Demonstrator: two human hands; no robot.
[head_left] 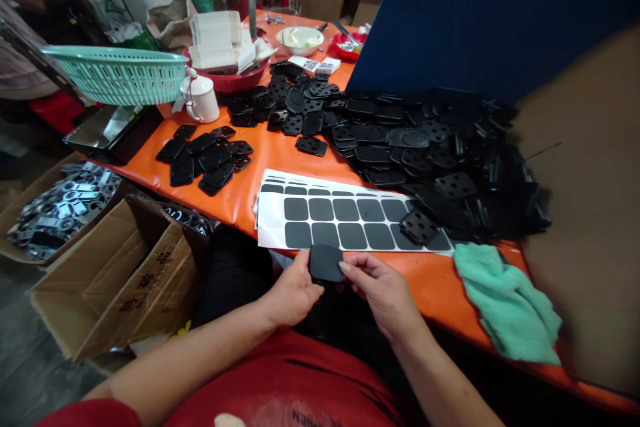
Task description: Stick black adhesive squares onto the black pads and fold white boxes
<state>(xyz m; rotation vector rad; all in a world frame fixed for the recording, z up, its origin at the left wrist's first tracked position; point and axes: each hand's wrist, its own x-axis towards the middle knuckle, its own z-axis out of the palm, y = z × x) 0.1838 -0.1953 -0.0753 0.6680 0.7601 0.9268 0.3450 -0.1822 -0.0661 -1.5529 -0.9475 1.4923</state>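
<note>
Head view: the left hand point(295, 290) grasps a smooth black rounded-square piece point(327, 263) by its left side, thumb along the edge. The right hand point(383, 290) pinches the right edge of that same piece between thumb and fingers, so it sits directly between both hands, just over the near edge of the orange table point(240, 203). Its underside is hidden.

Just beyond the hands lies a white sheet of dark rounded-square stickers point(270, 230), with more sheets partly showing under its far side. Past the right hand, a perforated black plate point(419, 227) rests on that sheet, and a large heap of black plates point(410, 140) spreads farther ahead and to the right. Ahead and left of the left hand, well apart from it, is a smaller cluster of black plates point(205, 157), with a white mug point(203, 100) beyond.

To the right of the right hand, a crumpled green cloth point(507, 300) hangs over the table edge. Left of the left hand, below table level, stands an open cardboard carton point(155, 300).
</note>
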